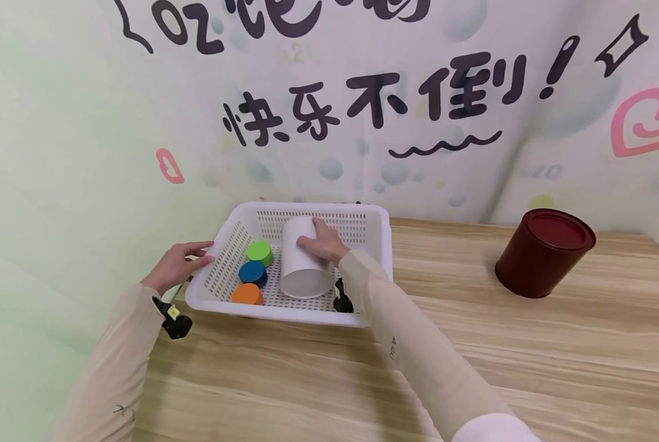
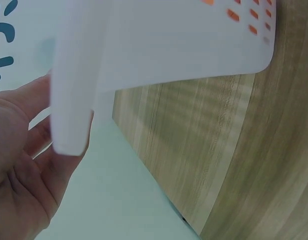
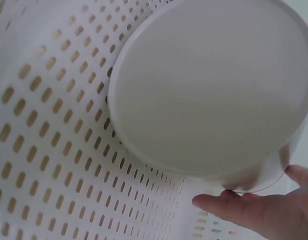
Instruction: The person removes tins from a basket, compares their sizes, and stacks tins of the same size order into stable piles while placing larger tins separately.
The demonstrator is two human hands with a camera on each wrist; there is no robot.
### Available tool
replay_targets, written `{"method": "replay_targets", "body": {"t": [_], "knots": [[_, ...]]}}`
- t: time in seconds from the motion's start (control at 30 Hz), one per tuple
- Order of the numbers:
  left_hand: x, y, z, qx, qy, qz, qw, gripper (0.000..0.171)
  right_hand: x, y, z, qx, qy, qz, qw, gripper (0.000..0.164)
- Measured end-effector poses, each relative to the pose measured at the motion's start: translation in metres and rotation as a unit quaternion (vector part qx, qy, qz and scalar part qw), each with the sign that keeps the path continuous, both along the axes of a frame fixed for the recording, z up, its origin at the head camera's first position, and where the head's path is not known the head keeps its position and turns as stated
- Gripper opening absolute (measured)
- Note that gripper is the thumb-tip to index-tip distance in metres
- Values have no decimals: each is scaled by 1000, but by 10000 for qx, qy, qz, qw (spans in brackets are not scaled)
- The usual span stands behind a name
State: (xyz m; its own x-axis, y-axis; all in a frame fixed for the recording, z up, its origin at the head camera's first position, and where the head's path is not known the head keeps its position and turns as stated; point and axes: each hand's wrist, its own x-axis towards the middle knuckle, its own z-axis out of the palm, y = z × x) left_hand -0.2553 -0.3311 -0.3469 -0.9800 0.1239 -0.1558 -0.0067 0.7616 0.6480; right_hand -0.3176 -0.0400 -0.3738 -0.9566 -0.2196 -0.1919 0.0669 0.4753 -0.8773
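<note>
1. One white basket (image 1: 373, 245) sits on the desk (image 1: 473, 356), at the desk's back left corner, close to the wall.
2. The basket has lots of little holes in its sides and floor.
3. One tall white can (image 1: 305, 261) lies tipped on its side in the middle of the basket. Its flat round end faces the front of the desk.
4. The right hand (image 1: 323, 242) is inside the basket. Its fingers are curled over the top and side of the white can, so it is holding the can.
5. From the right wrist view, the can's round end (image 3: 208, 90) fills most of the picture, and a fingertip (image 3: 218, 202) touches the can's lower edge.
6. The left hand (image 1: 179, 264) is at the basket's left rim. Its fingers are straight and rest against the rim. The thumb is on the outside.
7. From the left wrist view, the basket's white rim (image 2: 74, 100) lies across the fingers (image 2: 24, 100) of that hand, and the palm is wide.
8. Three small round lids lie in a row in the left part of the basket: one green lid (image 1: 260, 252) at the back, one blue lid (image 1: 252, 273) in the middle, and one orange lid (image 1: 247, 295) at the front. They sit just beside the white can.
9. One dark red can (image 1: 542, 253) with a lid on stands tilted near the desk's back right corner, well apart from the basket.
</note>
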Motion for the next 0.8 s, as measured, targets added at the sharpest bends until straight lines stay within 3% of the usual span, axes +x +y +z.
{"method": "replay_targets", "body": {"t": [0.17, 0.33, 0.63, 0.8], "knots": [[2, 1, 1, -4, 22, -22, 10000, 56, 1, 1, 0, -131, -247, -379, 9989, 90], [2, 1, 3, -9, 53, -72, 10000, 55, -1, 3, -1, -108, -628, -505, 9967, 102], [2, 2, 1, -25, 52, -18, 10000, 56, 5, 17, 11, 252, -1231, 151, 9920, 102], [2, 2, 1, -57, 56, -8, 10000, 56, 7, 20, 14, 108, -1507, 283, 9881, 99]]}}
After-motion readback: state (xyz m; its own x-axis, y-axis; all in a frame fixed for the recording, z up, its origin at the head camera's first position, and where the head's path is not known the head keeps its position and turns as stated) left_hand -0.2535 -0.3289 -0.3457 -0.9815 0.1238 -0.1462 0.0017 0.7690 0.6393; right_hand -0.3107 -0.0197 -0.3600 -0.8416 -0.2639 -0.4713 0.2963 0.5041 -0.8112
